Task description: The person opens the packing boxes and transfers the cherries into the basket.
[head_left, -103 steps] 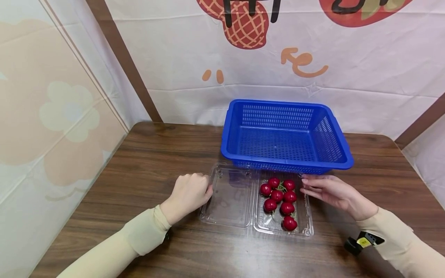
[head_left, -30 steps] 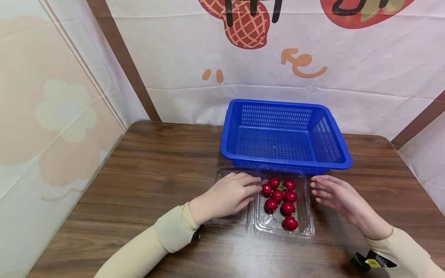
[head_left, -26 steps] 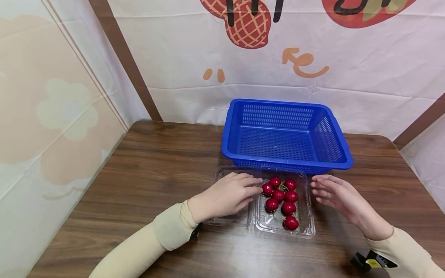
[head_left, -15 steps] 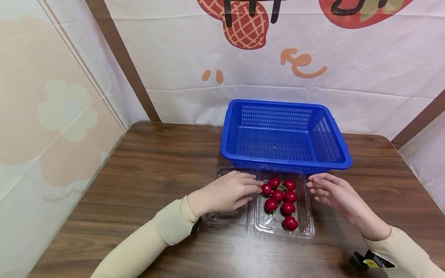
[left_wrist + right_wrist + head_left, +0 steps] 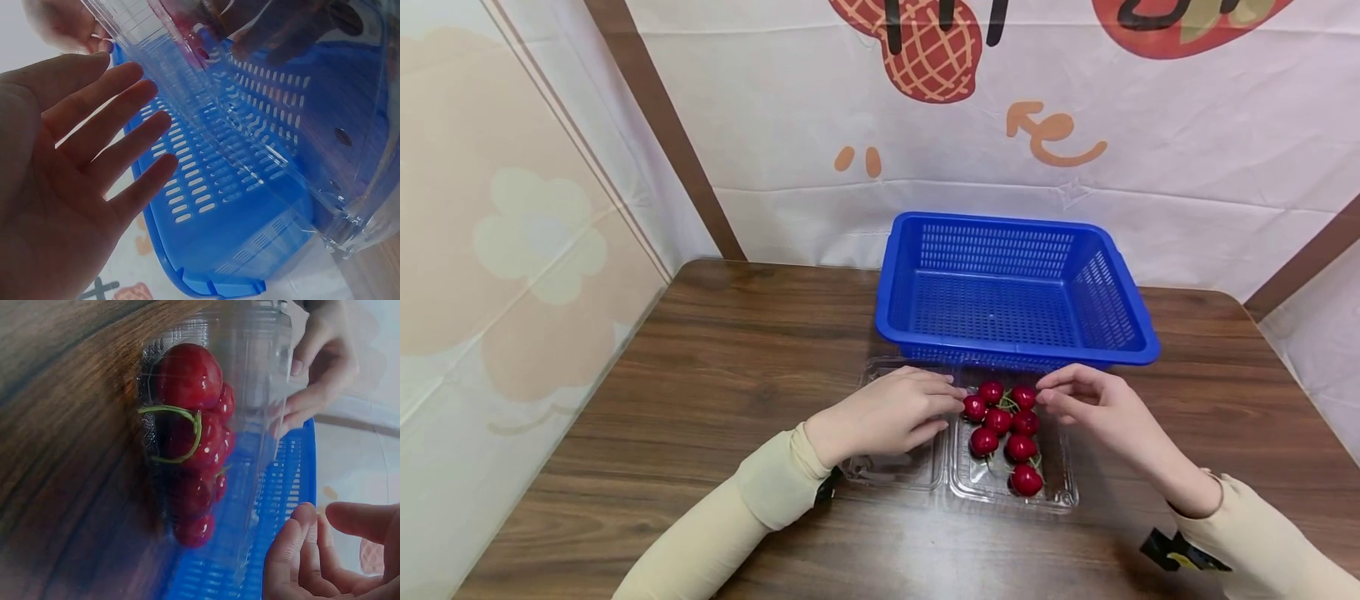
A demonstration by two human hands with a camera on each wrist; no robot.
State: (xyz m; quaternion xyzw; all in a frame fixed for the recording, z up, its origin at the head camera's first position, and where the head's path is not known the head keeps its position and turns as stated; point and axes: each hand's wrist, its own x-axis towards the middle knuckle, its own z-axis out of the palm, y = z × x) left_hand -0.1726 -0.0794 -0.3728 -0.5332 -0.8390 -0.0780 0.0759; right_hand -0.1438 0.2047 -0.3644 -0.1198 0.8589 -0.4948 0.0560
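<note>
A clear plastic clamshell box [image 5: 1057, 479] lies opened flat, holding several red cherries [image 5: 997, 421]. Its lid [image 5: 891, 473] is on the left, partly hidden by my left hand [image 5: 887, 417], whose fingertips reach the hinge side beside the cherries. The left wrist view shows this hand [image 5: 81, 144] with its fingers spread and nothing in them. Over the box's right wall, my right hand [image 5: 1097, 408] bends its fingertips close to the upper right cherry. In the right wrist view, the right hand [image 5: 325, 556] has thumb and fingers apart, outside the box; green stems [image 5: 194, 434] show on the cherries.
Directly behind the box stands a blue plastic basket [image 5: 1019, 349], its near rim close to the box's far edge. Both are on a brown wooden table [image 5: 760, 333]. A printed cloth [image 5: 805, 117] hangs behind the table.
My left hand moved from the lid's outer left edge to above the lid, then stayed there. My right hand has just moved left over the box wall towards the cherries. Box and basket have not moved.
</note>
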